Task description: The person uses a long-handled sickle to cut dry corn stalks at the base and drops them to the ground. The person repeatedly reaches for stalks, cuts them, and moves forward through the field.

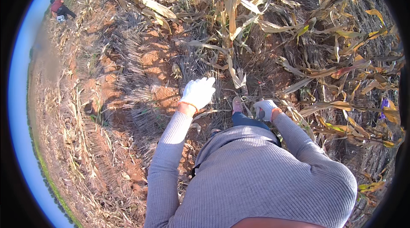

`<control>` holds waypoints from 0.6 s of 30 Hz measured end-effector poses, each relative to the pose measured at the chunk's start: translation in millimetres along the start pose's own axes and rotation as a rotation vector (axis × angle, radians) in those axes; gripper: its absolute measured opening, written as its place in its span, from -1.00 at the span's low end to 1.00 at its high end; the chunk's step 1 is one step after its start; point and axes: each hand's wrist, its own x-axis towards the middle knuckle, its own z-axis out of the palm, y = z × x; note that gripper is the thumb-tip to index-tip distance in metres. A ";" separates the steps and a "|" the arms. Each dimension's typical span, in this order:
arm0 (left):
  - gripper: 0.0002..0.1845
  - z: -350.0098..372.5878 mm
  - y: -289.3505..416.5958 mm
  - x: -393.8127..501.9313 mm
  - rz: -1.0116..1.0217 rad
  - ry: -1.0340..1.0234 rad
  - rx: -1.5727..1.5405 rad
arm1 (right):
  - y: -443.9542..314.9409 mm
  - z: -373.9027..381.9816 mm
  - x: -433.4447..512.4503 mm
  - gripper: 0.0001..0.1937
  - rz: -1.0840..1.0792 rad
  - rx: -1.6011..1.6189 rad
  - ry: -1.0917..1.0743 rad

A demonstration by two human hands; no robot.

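Observation:
My left hand (198, 93), in a white knit glove with an orange cuff, hovers over straw and reddish soil. Its fingers are slightly apart and nothing shows in them. Beside my right thigh, my gloved right hand (267, 107) is closed around a slim hand tool (261, 113) with a dark grip; its exact kind is hard to make out. Straight ahead stands a dried corn stalk (232, 20) with pale, drooping leaves, apart from both hands. A small husked clump, possibly a corn ear (176, 71), lies on the ground beyond my left hand.
Dry standing corn stalks (339, 71) crowd the right side. Flattened stalks (80, 122) and stubble cover the ground at left. My pink shoe (237, 104) rests near the stalk's base. Far off at upper left, another person (59, 8) bends over. A purple object (384, 108) shows among leaves.

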 end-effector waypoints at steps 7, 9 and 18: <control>-0.72 57.0 20.8 88.1 -0.022 -0.391 0.252 | -48.3 -32.8 34.4 -0.89 0.117 0.896 0.163; -0.75 77.8 27.5 104.2 -0.081 -0.437 0.287 | -63.2 -35.3 58.6 -0.93 0.675 2.258 0.129; -0.67 169.6 -8.3 136.1 -0.308 -0.359 0.212 | -103.3 -36.7 98.5 -0.82 0.769 1.922 0.026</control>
